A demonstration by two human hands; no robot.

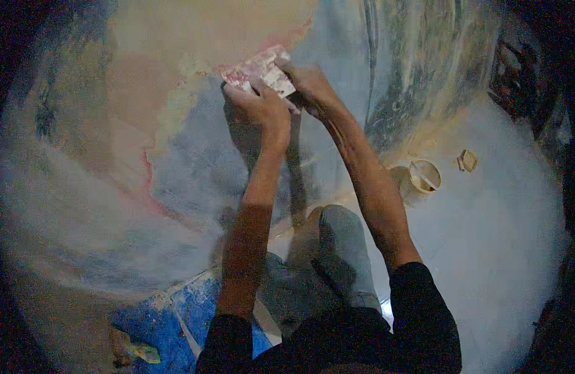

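Note:
Up ahead of me, both hands grip a flat white piece with reddish stains [259, 70]; whether it is a folded cloth, paper or a pad I cannot make out. My left hand [260, 112] has its lower left side, with the thumb on top. The fingers of my right hand [309, 87] are closed on its right end. Behind it is a large painted surface [194, 134] in grey-blue, tan and yellow, with a ragged pink line. Shadows of my arms fall on that surface. Whether the piece touches it is unclear.
To the right, a round pale container [424, 176] stands with a light stick across it. Beyond it lies a small yellowish piece [468, 160]. My bent knees [343, 237] are below my arms. A paint-marked blue sheet [197, 305] lies at lower left.

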